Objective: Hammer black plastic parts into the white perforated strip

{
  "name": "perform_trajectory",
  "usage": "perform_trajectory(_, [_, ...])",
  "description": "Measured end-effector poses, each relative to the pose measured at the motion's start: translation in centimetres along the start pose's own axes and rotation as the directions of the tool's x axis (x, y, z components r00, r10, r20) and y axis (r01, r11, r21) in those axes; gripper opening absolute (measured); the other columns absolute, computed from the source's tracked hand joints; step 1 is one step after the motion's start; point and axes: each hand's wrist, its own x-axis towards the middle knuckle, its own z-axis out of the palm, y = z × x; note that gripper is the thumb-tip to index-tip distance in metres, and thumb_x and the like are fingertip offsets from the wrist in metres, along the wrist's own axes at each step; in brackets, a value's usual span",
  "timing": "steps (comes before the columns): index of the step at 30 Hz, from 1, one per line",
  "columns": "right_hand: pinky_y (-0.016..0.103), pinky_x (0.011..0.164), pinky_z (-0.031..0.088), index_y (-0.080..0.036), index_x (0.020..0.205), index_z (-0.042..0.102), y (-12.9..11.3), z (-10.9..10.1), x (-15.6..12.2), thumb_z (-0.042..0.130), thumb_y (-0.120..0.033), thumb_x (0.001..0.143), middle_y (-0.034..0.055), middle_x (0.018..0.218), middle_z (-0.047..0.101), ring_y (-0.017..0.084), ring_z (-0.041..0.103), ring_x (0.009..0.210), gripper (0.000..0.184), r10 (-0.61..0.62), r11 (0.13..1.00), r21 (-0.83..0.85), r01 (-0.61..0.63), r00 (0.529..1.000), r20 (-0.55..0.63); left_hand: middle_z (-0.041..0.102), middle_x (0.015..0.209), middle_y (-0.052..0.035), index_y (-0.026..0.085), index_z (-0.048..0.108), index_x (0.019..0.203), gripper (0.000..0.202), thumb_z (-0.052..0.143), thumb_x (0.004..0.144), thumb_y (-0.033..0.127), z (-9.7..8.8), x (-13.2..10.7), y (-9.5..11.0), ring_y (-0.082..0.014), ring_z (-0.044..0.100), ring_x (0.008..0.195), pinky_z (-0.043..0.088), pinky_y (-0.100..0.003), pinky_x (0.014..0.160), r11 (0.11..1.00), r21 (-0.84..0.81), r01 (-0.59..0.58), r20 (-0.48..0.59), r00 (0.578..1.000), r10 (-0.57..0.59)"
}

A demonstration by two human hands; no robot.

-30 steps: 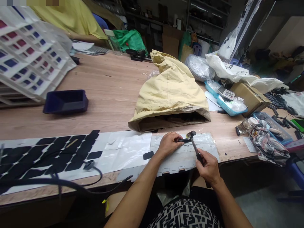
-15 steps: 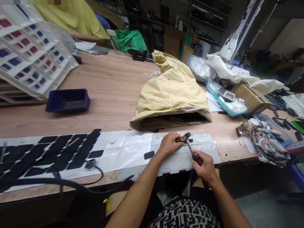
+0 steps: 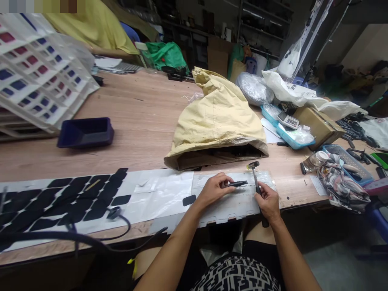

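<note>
My left hand (image 3: 214,188) pinches a slim black piece (image 3: 238,184) flat against a white sheet (image 3: 230,202) at the table's front edge. In my right hand (image 3: 268,202) is a small hammer (image 3: 256,178), fingers wrapped round its handle. The hammer head, with a yellow tip, is raised a little above and to the right of the black piece. A loose black patch (image 3: 189,199) lies on the sheet just left of my left hand.
A yellow sack (image 3: 216,117) with an open mouth lies behind my hands. Black patches (image 3: 69,198) cover the sheet at left, with a black cable (image 3: 91,238) across it. A dark blue tray (image 3: 85,132), stacked sample cards (image 3: 33,72), blue baskets (image 3: 291,135) and clutter sit around.
The hammer head came down onto the black piece half a second ago and has now lifted up and to the right. My left hand has stayed on the piece.
</note>
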Motion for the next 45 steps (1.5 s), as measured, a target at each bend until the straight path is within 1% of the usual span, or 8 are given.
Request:
perform_trajectory(7, [0.02,0.054,0.042,-0.016,0.118,0.068,0.3,0.0,-0.2,0.062,-0.024,0.075,-0.0029,0.072,0.054,0.008,0.043,0.055,0.044,0.009,1.0,0.029,-0.01,1.0,0.024,0.052,0.067,0.0027,0.018,0.071,0.08,0.019,0.072,0.072,0.035,0.4,-9.5,4.3,-0.0107,0.046,0.062,0.035,-0.022,0.058,0.955,-0.193,0.223,0.479,0.872,-0.107])
perform_trajectory(15, [0.019,0.051,0.04,-0.016,0.117,0.069,-0.1,0.1,-0.2,0.061,-0.024,0.075,-0.0031,0.07,0.053,0.008,0.041,0.054,0.043,0.01,1.0,-0.001,-0.01,1.0,0.019,0.063,0.074,-0.0015,0.018,0.071,0.1,0.032,0.056,0.08,0.037,5.4,-13.6,-1.7,-0.0163,0.056,0.071,0.038,-0.026,0.066,0.836,0.307,0.456,0.179,0.835,-0.521])
perform_trajectory(18, [0.019,0.052,0.04,-0.016,0.117,0.068,-0.1,0.1,-0.3,0.061,-0.025,0.075,-0.0027,0.071,0.054,0.008,0.042,0.054,0.043,0.012,1.0,-0.007,-0.012,1.0,0.014,0.066,0.076,-0.001,0.02,0.068,0.112,0.04,0.058,0.079,0.04,4.6,-13.0,0.0,-0.0166,0.058,0.071,0.039,-0.026,0.066,0.887,0.248,0.39,0.318,0.832,-0.455])
perform_trajectory(23, [0.019,0.053,0.04,-0.017,0.118,0.068,0.0,0.2,-0.4,0.061,-0.026,0.076,-0.0026,0.072,0.056,0.008,0.043,0.054,0.044,0.006,0.999,-0.045,-0.006,1.0,-0.009,0.063,0.067,0.0015,0.019,0.072,0.103,0.036,0.06,0.081,0.045,1.2,-8.8,4.8,-0.0131,0.055,0.062,0.04,-0.023,0.059,0.967,-0.017,0.253,0.478,0.852,-0.214])
perform_trajectory(26, [0.019,0.052,0.039,-0.017,0.117,0.068,0.0,0.2,-0.4,0.061,-0.026,0.076,-0.0035,0.07,0.053,0.008,0.042,0.054,0.043,0.009,0.999,-0.053,-0.011,1.0,-0.029,0.066,0.086,-0.0045,0.02,0.067,0.116,0.039,0.06,0.083,0.041,0.2,-3.7,5.2,-0.0189,0.06,0.078,0.047,-0.029,0.072,0.99,0.115,0.084,0.032,0.996,-0.089])
perform_trajectory(30, [0.019,0.053,0.041,-0.016,0.118,0.068,0.2,0.1,-0.4,0.061,-0.026,0.076,-0.0032,0.071,0.054,0.008,0.043,0.054,0.044,0.014,0.999,-0.037,-0.016,0.999,-0.031,0.043,0.139,-0.0179,0.02,0.046,0.142,0.069,0.068,0.076,0.028,-0.3,4.5,3.8,-0.0366,0.038,0.131,0.033,-0.049,0.106,0.854,0.497,0.155,-0.526,0.836,0.155])
perform_trajectory(38, [0.019,0.054,0.043,-0.016,0.118,0.067,0.1,0.2,-0.6,0.059,-0.025,0.077,-0.0034,0.07,0.054,0.008,0.045,0.055,0.042,0.039,0.998,-0.048,-0.041,0.998,-0.042,0.064,0.113,-0.0132,0.022,0.066,0.113,0.041,0.049,0.077,0.013,-4.0,16.2,0.7,-0.0309,0.049,0.115,0.026,-0.051,0.102,0.819,0.491,0.296,-0.537,0.843,0.017])
perform_trajectory(45, [0.021,0.058,0.047,-0.015,0.118,0.067,0.4,0.6,-1.0,0.06,-0.025,0.078,-0.0017,0.072,0.058,0.01,0.05,0.059,0.042,0.06,0.997,-0.042,-0.064,0.993,-0.098,0.048,0.059,0.0001,0.018,0.057,0.066,0.012,0.046,0.067,0.014,-8.9,19.4,6.1,-0.0163,0.046,0.063,0.032,-0.027,0.061,0.976,0.172,0.133,-0.478,0.878,-0.036])
